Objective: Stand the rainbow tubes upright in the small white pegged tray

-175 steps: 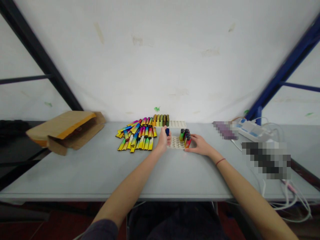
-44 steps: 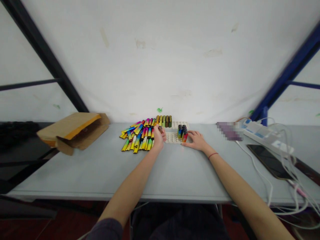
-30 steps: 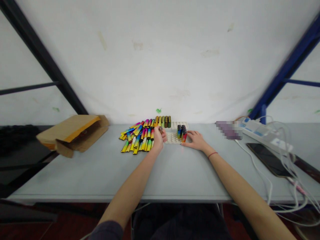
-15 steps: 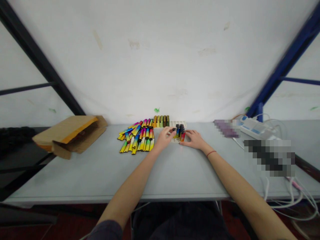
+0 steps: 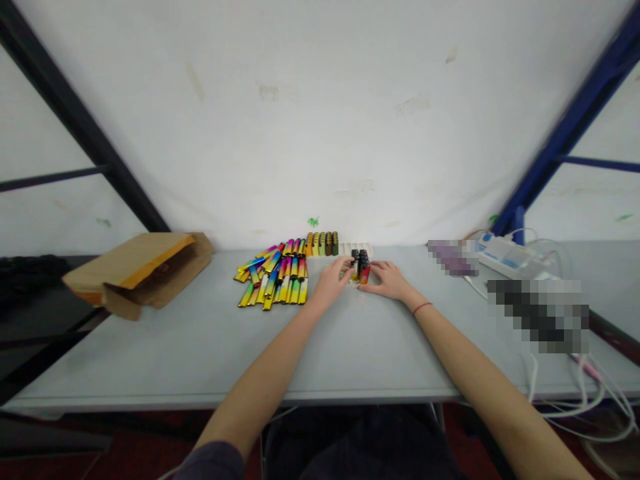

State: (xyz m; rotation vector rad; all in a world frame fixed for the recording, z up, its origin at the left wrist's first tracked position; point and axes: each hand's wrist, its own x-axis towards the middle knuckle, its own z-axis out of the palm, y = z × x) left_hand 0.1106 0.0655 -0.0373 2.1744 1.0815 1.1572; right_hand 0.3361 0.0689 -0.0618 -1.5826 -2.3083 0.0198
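A small cluster of upright lighters (image 5: 365, 273) with black tops and shiny red, yellow and blue bodies stands in a pale holder (image 5: 353, 283) between my hands. My left hand (image 5: 334, 281) pinches a lighter at the left side of this cluster; its body is mostly hidden by the fingers. Around the right end of the holder curves my right hand (image 5: 391, 280), thumb at the front corner and fingers behind, against the red lighter. Left of my hands lies a pile of shiny rainbow-coloured metallic lighter cases (image 5: 273, 277).
Behind the pile stands a block of yellowish upright pieces (image 5: 323, 243), beside a white slotted tray (image 5: 356, 249) at the wall. An opened cardboard box (image 5: 140, 267) lies left. At right are a power strip (image 5: 510, 257), white cables (image 5: 583, 393) and blurred-out items.
My left hand has shifted slightly right, bringing the pinched lighter closer against the others in the holder. The right hand stays in place.
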